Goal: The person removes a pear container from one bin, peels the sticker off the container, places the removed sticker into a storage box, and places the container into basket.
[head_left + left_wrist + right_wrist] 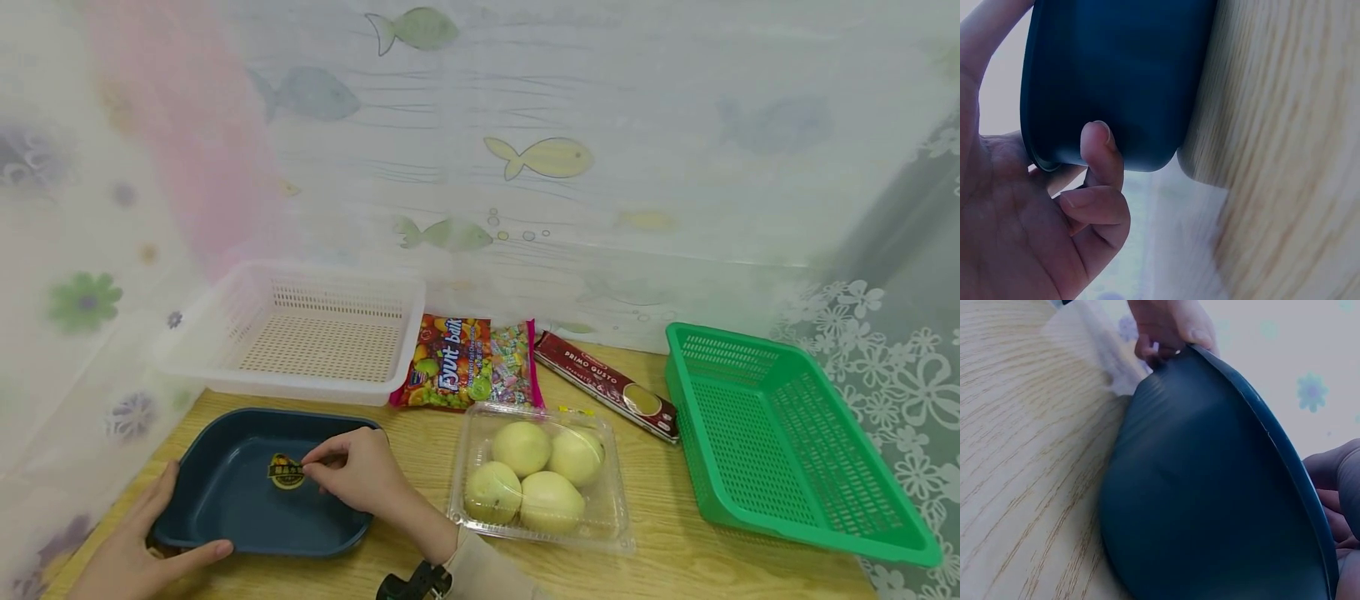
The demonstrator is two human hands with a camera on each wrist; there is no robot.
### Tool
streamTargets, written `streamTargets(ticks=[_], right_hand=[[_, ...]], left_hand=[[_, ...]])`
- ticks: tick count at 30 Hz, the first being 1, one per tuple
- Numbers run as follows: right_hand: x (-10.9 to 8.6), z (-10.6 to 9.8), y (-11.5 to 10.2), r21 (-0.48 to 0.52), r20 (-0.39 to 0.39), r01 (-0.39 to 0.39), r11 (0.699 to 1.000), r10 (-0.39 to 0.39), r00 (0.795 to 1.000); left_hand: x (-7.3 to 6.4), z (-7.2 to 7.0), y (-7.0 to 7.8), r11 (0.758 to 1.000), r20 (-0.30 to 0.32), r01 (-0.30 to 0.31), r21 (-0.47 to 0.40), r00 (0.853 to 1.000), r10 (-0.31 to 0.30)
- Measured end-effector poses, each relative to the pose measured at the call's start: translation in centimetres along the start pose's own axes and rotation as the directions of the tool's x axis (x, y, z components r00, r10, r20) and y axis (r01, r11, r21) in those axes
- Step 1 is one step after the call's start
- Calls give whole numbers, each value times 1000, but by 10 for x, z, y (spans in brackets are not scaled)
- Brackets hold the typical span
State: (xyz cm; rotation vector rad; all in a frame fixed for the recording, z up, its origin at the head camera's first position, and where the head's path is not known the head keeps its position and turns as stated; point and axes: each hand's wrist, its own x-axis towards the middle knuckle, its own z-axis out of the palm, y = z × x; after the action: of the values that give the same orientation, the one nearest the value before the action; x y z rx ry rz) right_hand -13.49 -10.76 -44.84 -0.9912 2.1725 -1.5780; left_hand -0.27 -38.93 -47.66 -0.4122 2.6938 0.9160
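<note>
Left hand [138, 537] clamped on the blue basin's [255, 523] near-left corner, by the table's [667, 517] left edge; right hand [363, 471], well apart from it, inside, thumb and finger pinching the sticker [285, 472] at its right side!

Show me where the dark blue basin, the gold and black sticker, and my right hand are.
Dark blue basin [251, 512]: head view, on the bare inside bottom.
Gold and black sticker [285, 472]: head view, on its printed face.
Right hand [362, 471]: head view, on the back of the hand.
</note>
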Motion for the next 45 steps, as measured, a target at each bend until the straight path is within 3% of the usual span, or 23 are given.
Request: streamTargets(ticks=[6, 27, 38, 45], right_hand=[[-1, -1, -2, -16, 13, -17, 1000, 17, 1000], [-1, 2, -3, 153, -34, -78, 985, 84, 996], [-4, 2, -3, 88, -46, -19, 996, 23, 999], [-6, 2, -2, 24, -28, 59, 998, -58, 998]], left_hand=[[1, 1, -1, 1000, -7, -10, -20, 1000, 10], [0, 0, -2, 999, -10, -7, -39, 1000, 6], [-1, 1, -1, 1000, -26, -18, -5, 1000, 18], [-2, 0, 0, 998, -49, -55, 15, 997, 56]])
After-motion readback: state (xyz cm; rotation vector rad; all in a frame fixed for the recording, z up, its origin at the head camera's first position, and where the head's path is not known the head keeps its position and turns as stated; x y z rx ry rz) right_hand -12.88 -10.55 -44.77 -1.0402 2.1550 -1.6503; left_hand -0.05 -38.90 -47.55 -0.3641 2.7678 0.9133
